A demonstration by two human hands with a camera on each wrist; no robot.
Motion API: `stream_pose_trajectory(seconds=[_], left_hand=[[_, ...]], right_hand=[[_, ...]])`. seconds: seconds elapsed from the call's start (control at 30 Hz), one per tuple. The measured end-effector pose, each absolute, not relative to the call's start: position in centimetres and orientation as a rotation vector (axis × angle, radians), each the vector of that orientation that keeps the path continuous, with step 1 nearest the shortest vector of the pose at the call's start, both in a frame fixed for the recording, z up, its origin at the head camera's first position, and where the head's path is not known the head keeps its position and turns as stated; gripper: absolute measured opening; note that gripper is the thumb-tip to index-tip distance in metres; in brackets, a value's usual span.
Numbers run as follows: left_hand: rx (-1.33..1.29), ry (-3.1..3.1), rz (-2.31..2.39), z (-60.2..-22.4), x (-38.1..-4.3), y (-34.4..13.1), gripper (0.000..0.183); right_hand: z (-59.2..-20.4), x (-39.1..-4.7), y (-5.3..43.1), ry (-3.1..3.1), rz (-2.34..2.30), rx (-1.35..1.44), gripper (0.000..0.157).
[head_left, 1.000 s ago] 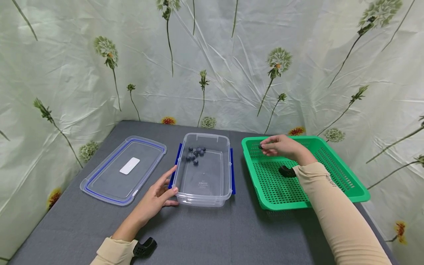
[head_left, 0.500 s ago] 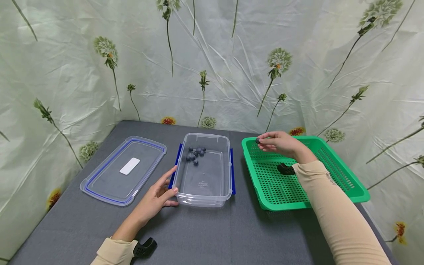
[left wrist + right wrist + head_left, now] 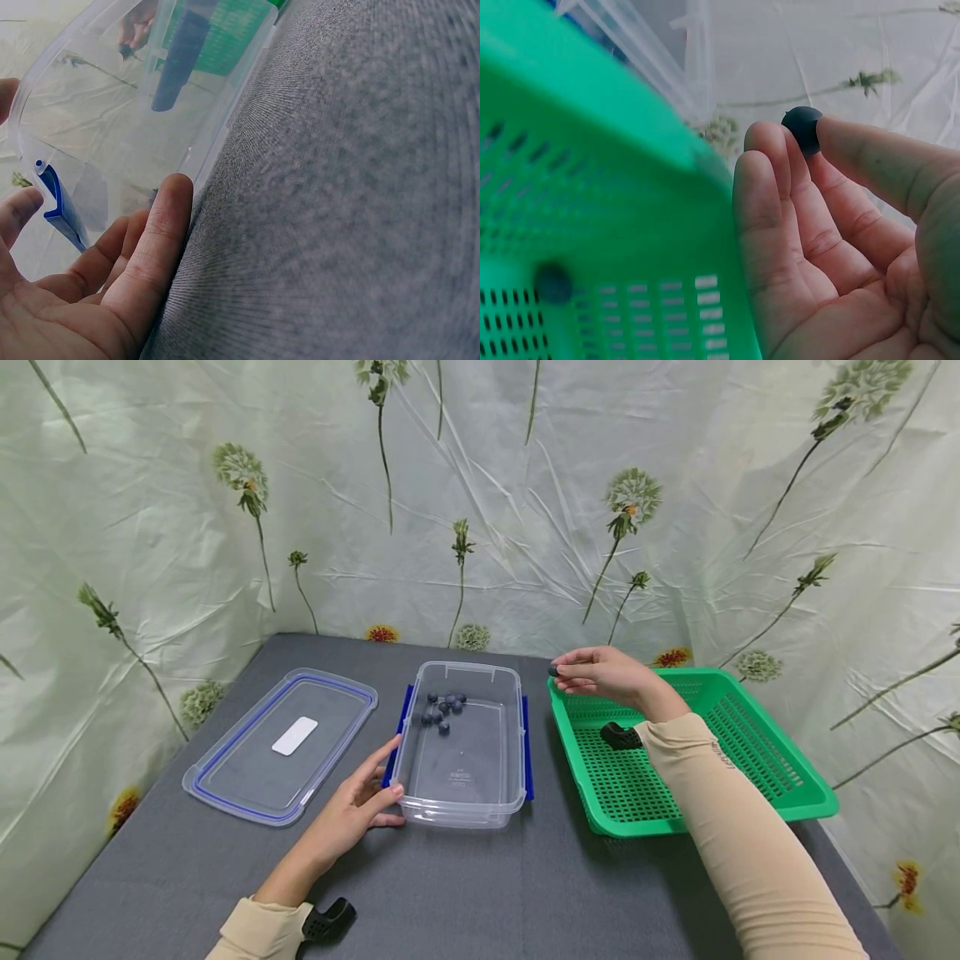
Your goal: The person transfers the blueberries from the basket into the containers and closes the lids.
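A blueberry (image 3: 802, 129) is pinched between the thumb and fingertips of my right hand (image 3: 611, 678), over the far left rim of the green basket (image 3: 573, 768). Inside the basket, a dark round berry (image 3: 553, 283) shows in the right wrist view. My left hand (image 3: 356, 810) rests its fairly straight fingers against the near left corner of the clear plastic container (image 3: 461, 817); these fingers (image 3: 161, 240) lie low along its side in the left wrist view. Several blueberries (image 3: 444, 708) are bunched in the container's far left part.
Left of the container a clear lid (image 3: 247, 768) with a blue seal and a white label lies flat on the grey tablecloth (image 3: 465, 893). Blue side latches (image 3: 528, 747) hang unfastened on the container. A flower-printed curtain (image 3: 510, 527) stands behind the table.
My right hand has lifted and moved left with the blueberry, from inside the basket to over its far left rim. The left hand and container stay as they were.
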State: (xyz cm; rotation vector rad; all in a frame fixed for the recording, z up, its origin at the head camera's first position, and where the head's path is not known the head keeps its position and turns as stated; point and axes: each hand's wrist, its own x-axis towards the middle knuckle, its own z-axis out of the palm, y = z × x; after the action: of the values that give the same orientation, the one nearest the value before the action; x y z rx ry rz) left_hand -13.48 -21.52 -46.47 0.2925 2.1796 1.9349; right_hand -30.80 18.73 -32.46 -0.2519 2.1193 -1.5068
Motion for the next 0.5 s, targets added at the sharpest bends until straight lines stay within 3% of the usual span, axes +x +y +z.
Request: stream_pose_trajectory(seconds=[0.5], left_hand=[[0.362, 2.163, 1.954, -46.4, -13.5, -21.6, 0.072]], right_hand=[[-32.9, -31.1, 13.3, 2.120, -1.468, -0.273, 0.036]])
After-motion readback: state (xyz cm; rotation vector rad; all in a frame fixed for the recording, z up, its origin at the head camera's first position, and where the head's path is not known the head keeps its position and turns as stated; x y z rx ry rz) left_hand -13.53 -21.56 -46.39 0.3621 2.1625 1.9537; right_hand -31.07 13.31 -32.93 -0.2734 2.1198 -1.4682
